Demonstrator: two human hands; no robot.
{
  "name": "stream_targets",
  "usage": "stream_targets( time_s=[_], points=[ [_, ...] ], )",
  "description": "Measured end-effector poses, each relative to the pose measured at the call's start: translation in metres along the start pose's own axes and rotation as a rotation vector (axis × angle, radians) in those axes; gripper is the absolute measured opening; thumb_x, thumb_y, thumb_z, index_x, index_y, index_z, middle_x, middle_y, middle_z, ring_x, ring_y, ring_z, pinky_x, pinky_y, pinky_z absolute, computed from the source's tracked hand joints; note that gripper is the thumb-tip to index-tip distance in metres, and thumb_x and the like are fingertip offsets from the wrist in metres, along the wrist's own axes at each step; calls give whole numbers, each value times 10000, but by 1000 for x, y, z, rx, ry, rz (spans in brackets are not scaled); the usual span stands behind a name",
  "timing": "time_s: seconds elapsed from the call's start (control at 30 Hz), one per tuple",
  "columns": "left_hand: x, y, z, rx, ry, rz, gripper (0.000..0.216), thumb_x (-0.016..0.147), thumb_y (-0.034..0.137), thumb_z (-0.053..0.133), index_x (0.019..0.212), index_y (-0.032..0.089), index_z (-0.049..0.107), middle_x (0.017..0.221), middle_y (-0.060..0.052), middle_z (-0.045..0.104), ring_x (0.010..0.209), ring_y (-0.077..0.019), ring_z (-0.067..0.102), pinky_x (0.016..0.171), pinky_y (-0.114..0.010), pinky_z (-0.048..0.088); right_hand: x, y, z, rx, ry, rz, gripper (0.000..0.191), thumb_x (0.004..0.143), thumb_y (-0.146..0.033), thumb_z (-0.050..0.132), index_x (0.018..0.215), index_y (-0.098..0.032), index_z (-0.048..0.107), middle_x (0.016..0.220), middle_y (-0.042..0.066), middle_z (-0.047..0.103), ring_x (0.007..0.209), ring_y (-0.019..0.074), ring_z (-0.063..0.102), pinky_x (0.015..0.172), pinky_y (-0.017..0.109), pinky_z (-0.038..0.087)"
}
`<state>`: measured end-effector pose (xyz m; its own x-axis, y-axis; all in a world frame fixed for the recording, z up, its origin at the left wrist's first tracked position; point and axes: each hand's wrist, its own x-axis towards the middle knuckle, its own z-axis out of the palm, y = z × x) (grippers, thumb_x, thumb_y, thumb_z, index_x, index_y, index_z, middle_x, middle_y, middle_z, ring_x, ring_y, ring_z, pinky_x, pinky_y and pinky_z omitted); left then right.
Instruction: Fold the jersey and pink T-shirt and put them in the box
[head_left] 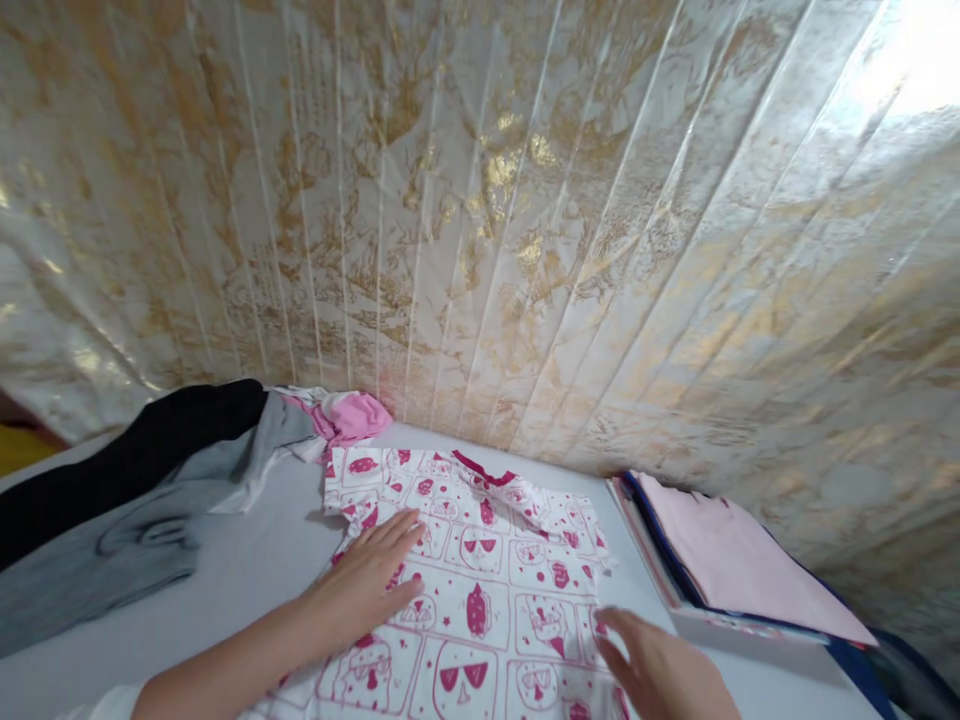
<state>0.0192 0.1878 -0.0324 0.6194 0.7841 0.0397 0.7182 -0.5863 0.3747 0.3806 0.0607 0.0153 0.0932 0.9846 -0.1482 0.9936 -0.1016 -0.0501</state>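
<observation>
A white T-shirt with a pink cartoon print point(495, 570) lies spread flat on a pale grey table point(255, 570). My left hand point(371, 580) rests palm down on the shirt's left part, fingers stretched out and slightly apart. My right hand point(660, 665) lies near the shirt's right edge at the bottom of the view, its fingers extended over the cloth; nothing is held in either hand.
A heap of unfolded clothes sits at the back left: a black garment point(127, 460), a grey one point(142, 540) and a pink one point(352, 415). A stack of folded clothes point(735, 565), pale pink on top, lies at the right. A gold-patterned white curtain point(480, 220) hangs behind.
</observation>
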Motion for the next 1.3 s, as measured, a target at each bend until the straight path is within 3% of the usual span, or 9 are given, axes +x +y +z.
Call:
stream_targets(
  time_s=[0.17,0.27,0.37,0.5,0.6,0.77,0.93,1.03,1.3],
  points=[
    [62,11,-13,97,111,-110,548,938,346,396,1448,148,381,1550,-125,283,1425,-241,266,1134,-433,267,108,-2,-32,64,272,-133,540,764,-51,356,1228,-174,602,1245,80,646,1170,193,578,992,319,413],
    [89,13,-11,136,140,-161,537,924,332,421,1411,105,428,1512,-181,339,1402,-288,314,1109,-470,292,159,-11,-23,57,279,-147,545,728,-36,406,1203,-194,621,1213,64,666,1140,179,589,944,292,419],
    [96,7,-3,157,153,-163,535,928,391,447,1399,136,450,1505,-160,359,1401,-278,319,1114,-452,283,181,-10,-10,19,266,-109,300,806,-139,485,1012,-219,688,1005,50,729,970,196,648,831,290,430],
    [92,-1,3,165,169,-153,601,937,467,444,1432,129,403,1533,-147,308,1425,-268,264,1136,-443,233,182,10,-2,-73,296,73,270,908,-178,397,881,-158,665,804,123,718,824,243,657,777,353,405],
    [92,-6,4,166,179,-156,620,935,480,451,1438,122,392,1539,-158,288,1430,-278,247,1137,-457,216,177,19,-3,-139,353,151,274,914,-157,366,908,-121,638,904,198,697,924,302,625,799,404,395],
    [95,-3,7,166,190,-117,588,954,435,429,1441,108,388,1537,-168,280,1426,-277,260,1128,-452,233,167,-16,14,-172,427,51,351,885,-104,361,1163,-105,577,1246,201,603,1184,293,533,961,427,374],
    [105,7,11,152,164,17,527,976,436,391,1448,202,394,1538,-63,318,1430,-202,258,1143,-376,222,150,-59,54,-53,432,-167,499,972,-394,339,1408,-171,436,1507,119,392,1406,250,320,1087,417,319],
    [117,-2,11,151,160,14,539,976,448,381,1452,195,387,1537,-74,318,1428,-216,262,1138,-399,224,143,-61,65,-7,383,-94,600,964,-506,316,1454,-167,386,1538,120,328,1427,276,272,1116,467,269],
    [135,-41,-7,157,142,-39,543,980,411,341,1469,174,344,1552,-117,274,1444,-231,213,1146,-445,157,147,-47,56,22,344,49,635,951,-498,318,1460,-122,371,1548,130,291,1430,281,261,1139,467,236]
  ],
)
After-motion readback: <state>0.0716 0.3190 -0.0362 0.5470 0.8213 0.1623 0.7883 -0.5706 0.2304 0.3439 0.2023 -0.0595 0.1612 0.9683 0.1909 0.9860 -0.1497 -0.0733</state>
